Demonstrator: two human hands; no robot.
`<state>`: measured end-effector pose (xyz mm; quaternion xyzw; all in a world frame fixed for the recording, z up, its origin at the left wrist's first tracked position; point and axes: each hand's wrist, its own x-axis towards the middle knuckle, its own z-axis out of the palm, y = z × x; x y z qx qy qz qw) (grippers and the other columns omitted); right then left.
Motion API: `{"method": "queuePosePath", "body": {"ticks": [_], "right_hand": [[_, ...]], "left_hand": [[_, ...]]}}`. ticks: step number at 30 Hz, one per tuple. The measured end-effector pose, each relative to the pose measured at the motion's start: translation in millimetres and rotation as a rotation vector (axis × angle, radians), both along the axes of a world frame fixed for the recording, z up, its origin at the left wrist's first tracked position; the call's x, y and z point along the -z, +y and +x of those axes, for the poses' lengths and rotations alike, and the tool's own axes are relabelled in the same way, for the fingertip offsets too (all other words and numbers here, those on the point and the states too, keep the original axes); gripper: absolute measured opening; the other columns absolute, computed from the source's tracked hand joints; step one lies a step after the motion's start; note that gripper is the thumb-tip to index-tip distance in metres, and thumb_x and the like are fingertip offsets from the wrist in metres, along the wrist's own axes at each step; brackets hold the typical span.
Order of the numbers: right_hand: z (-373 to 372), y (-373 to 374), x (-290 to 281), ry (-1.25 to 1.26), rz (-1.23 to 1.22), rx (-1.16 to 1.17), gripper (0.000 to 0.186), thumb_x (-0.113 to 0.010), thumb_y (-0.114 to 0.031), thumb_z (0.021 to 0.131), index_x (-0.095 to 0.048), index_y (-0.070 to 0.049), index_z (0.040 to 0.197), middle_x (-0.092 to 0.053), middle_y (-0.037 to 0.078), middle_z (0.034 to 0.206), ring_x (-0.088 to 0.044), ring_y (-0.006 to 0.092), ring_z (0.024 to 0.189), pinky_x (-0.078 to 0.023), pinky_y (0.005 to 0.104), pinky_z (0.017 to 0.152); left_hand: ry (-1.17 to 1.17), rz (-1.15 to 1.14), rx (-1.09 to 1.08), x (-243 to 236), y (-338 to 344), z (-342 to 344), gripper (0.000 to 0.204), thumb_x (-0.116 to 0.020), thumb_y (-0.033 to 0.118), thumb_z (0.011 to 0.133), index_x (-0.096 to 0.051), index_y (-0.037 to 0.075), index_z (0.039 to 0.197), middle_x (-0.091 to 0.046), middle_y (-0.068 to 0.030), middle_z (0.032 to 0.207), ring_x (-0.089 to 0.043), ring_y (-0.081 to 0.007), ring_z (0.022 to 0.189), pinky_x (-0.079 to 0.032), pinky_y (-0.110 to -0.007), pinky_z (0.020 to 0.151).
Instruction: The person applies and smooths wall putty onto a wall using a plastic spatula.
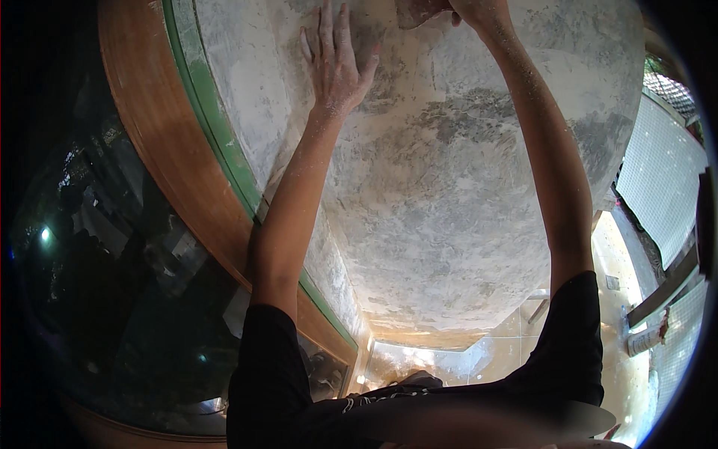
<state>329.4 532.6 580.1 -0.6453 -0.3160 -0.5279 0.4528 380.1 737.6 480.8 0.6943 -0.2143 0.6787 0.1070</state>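
Note:
My left hand (338,71) rests against a grey, patchy plastered wall (434,194), its fingers spread and pale with dust. To the right, at the top edge of the view, my right hand (481,11) grips a flat reddish-brown piece (420,10) with a pale lower edge, held against the wall. The upper part of that piece and most of the right fingers are cut off, so its exact kind cannot be told. Fine white dust also speckles my right forearm (535,93).
Along the left runs a green strip (209,112) beside a brown wooden frame (153,105), with dark glass (112,299) beyond. Tiled floor (493,355) shows below the wall. At the far right are a pale sheet (662,176) and a cylindrical container (645,342).

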Motion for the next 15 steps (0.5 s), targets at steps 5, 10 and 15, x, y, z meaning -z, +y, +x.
{"method": "queuePosePath", "body": {"ticks": [5, 10, 15], "right_hand": [[23, 1, 2, -0.296, -0.028, 0.193, 0.015, -0.062, -0.012, 0.087, -0.059, 0.002, 0.082, -0.057, 0.010, 0.059, -0.054, 0.0174, 0.051, -0.043, 0.0383, 0.048], [4, 14, 20, -0.188, -0.027, 0.155, 0.015, -0.068, -0.013, 0.082, -0.064, 0.002, 0.079, -0.060, 0.009, 0.058, -0.056, 0.0160, 0.052, -0.044, 0.0354, 0.050], [-3, 3, 11, 0.096, -0.114, 0.059, 0.021, -0.069, -0.014, 0.084, -0.066, 0.003, 0.071, -0.060, 0.007, 0.055, -0.058, 0.0140, 0.046, -0.045, 0.0311, 0.042]], "left_hand": [[-0.033, 0.272, -0.049, 1, -24, -8, 0.072, -0.051, 0.043, 0.095, -0.024, 0.009, 0.153, -0.019, -0.0153, 0.159, -0.016, -0.0386, 0.146, -0.013, -0.058, 0.115], [0.073, 0.303, 0.143, 10, -26, 9, 0.070, -0.054, 0.041, 0.095, -0.025, 0.014, 0.153, -0.020, -0.0129, 0.159, -0.015, -0.0377, 0.146, -0.013, -0.062, 0.114], [-0.009, 0.275, -0.054, 5, -23, -3, 0.066, -0.048, 0.045, 0.097, -0.027, 0.016, 0.153, -0.019, -0.0137, 0.159, -0.015, -0.0389, 0.146, -0.010, -0.065, 0.112]]}}
